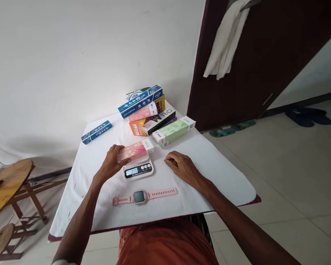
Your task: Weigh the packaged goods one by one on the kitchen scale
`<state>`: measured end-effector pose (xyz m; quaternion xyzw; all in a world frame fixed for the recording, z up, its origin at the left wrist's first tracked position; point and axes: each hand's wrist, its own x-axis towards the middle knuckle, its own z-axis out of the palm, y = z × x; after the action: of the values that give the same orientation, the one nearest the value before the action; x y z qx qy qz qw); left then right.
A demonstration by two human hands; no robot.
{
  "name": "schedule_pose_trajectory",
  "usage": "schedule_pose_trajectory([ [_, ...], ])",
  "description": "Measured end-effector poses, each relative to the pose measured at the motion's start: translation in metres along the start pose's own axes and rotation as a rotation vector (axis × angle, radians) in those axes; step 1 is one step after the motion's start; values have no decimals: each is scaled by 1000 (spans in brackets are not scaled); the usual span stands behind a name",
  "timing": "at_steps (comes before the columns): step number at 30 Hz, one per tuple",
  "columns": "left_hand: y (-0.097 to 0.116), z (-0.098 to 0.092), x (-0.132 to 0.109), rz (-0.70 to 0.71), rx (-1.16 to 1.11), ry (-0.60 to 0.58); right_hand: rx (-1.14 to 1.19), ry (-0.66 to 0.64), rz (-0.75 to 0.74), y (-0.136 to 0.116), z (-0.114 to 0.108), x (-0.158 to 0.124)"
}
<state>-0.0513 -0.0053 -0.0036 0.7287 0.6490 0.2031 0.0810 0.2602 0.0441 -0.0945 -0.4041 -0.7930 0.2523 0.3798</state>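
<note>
My left hand [113, 161] is closed around the left end of a pink tissue-style box [135, 150], which lies on a small white digital scale [139, 171]. The lit display seems to read 220. My right hand [181, 166] rests on the white cloth to the right of the scale, its fingers loosely curled with nothing visible in them. Nearer to me, a smartwatch with a pink strap [139, 197] is stretched out flat. Beyond my right hand lies a green-and-white box [174, 131].
Behind the scale is a pile of cartons, with a long blue box [140, 101] on top and a black box [159, 122] in front. Another blue box [96, 132] lies at the left. The table [220, 180] meets a white wall; wooden stools [11, 187] stand left.
</note>
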Motion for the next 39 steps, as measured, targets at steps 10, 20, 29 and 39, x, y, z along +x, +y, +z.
schedule_pose_trajectory([
  [10,96,7,54,135,77,201,-20,-2,12,6,4,1],
  [20,130,82,131,197,237,281,-28,-9,-8,6,3,-1],
  [29,49,28,98,67,160,416,-31,-21,-49,4,-1,-4],
  [39,-191,-33,103,-616,411,147,-15,-47,63,4,-4,-2],
])
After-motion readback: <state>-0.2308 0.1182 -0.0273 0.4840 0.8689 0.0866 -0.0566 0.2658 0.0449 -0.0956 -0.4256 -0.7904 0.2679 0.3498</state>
